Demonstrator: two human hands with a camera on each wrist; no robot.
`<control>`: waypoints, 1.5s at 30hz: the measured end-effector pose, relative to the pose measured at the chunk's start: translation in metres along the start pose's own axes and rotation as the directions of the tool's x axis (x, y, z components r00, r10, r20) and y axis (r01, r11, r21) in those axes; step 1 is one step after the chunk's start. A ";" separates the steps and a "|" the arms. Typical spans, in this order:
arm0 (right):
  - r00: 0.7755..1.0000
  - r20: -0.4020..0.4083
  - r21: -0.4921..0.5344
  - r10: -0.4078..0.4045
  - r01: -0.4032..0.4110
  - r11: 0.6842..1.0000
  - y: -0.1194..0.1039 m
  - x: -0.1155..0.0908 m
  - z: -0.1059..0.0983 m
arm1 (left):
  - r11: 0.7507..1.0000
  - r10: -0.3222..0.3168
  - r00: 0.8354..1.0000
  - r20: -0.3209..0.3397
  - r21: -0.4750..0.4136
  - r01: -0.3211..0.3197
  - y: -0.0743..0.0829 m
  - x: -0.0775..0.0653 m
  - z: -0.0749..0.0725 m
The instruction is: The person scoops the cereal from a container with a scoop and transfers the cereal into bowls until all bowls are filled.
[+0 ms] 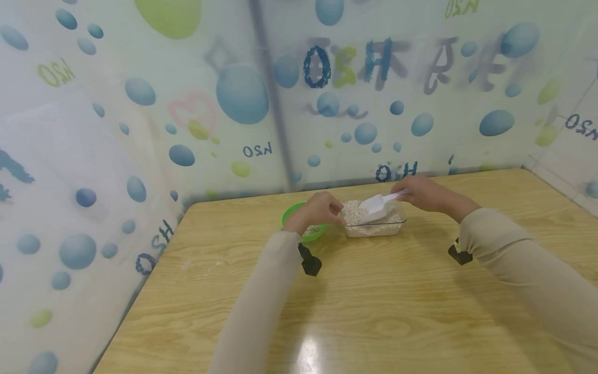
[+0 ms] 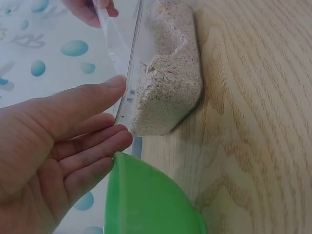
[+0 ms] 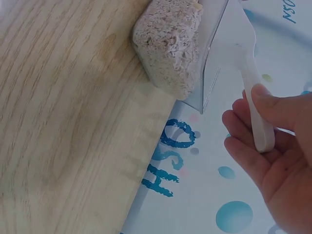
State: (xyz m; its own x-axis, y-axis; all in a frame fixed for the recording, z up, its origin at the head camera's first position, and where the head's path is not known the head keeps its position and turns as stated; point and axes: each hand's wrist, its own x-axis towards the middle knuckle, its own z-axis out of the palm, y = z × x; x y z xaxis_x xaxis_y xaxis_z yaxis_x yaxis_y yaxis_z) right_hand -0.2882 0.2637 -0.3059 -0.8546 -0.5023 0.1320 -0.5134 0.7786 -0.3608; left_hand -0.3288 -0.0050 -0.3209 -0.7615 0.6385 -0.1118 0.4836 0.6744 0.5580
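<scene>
My right hand (image 1: 422, 192) grips the handle of a white scoop (image 1: 376, 205). The scoop's bowl lies tilted in pale flakes inside a clear rectangular container (image 1: 374, 232). Thumb and fingers of my left hand (image 1: 320, 210) hold the container's left end at the rim, as the left wrist view shows. Under that hand, to the left of the container, stands a green bowl (image 1: 314, 236) with some flakes in it. Part of the bowl is hidden by the left hand. In the right wrist view the scoop's handle (image 3: 256, 117) lies between thumb and fingers.
Everything stands on a wood-grain table (image 1: 374, 311), near its back edge. A wall covering (image 1: 327, 119) with blue and green spots rises right behind. A few whitish traces (image 1: 212, 267) mark the tabletop at the left.
</scene>
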 end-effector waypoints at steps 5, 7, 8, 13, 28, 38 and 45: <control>1.000 0.000 0.026 -0.010 0.010 1.000 -0.003 0.000 -0.002 | 1.000 0.000 1.000 -0.002 0.000 0.000 0.001 0.000 0.000; 1.000 -0.003 0.034 -0.010 0.010 0.999 -0.003 0.001 -0.001 | 1.000 -0.002 1.000 -0.005 0.000 0.002 0.001 0.000 0.000; 1.000 -0.004 0.039 -0.008 0.008 0.999 -0.003 0.001 0.000 | 1.000 -0.003 1.000 -0.005 0.001 0.003 0.001 0.000 0.000; 1.000 -0.002 0.061 0.005 -0.005 0.998 -0.002 0.005 0.007 | 1.000 -0.011 1.000 0.001 0.006 0.011 0.001 0.000 0.000; 0.998 -0.064 0.084 0.026 -0.021 0.996 0.011 -0.001 0.026 | 1.000 -0.016 1.000 -0.003 -0.026 0.016 -0.002 -0.001 0.001; 0.991 -0.121 0.116 0.059 -0.045 0.992 0.013 -0.012 0.027 | 1.000 -0.010 1.000 -0.007 -0.021 0.010 -0.002 -0.001 0.001; 0.986 -0.129 0.149 0.102 -0.082 0.985 0.015 -0.018 0.027 | 1.000 -0.019 1.000 0.000 0.005 0.019 -0.001 0.001 0.001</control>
State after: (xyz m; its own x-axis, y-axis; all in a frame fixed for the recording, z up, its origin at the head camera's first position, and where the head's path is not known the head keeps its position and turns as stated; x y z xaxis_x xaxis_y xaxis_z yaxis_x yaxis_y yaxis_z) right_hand -0.2782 0.2746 -0.3386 -0.9053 -0.3679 0.2125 -0.4241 0.7527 -0.5036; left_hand -0.3294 -0.0048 -0.3229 -0.7706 0.6254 -0.1225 0.4711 0.6884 0.5515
